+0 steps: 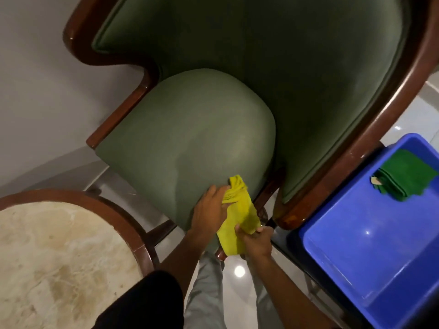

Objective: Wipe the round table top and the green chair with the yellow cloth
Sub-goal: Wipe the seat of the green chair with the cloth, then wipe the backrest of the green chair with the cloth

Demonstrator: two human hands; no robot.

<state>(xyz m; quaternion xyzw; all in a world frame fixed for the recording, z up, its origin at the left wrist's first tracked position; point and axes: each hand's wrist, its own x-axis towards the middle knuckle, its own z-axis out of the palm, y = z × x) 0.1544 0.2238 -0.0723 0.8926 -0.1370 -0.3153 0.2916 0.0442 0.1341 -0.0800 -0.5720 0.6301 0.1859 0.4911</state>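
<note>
Left grip (209,207): I see it lower centre of the frame, palm down, fingers pinched closed.
Right grip (256,241): just below and right, fist clenched.
Forearms: both bare, rising from the bottom edge.

Both hands gripped the yellow cloth (238,219) at the front edge of the green chair (190,143) seat: left hand (209,210) above, right hand (257,241) below. Round bench (59,257) stood left; blue tub (370,233) holding a green cloth (406,176) stood right.
</note>
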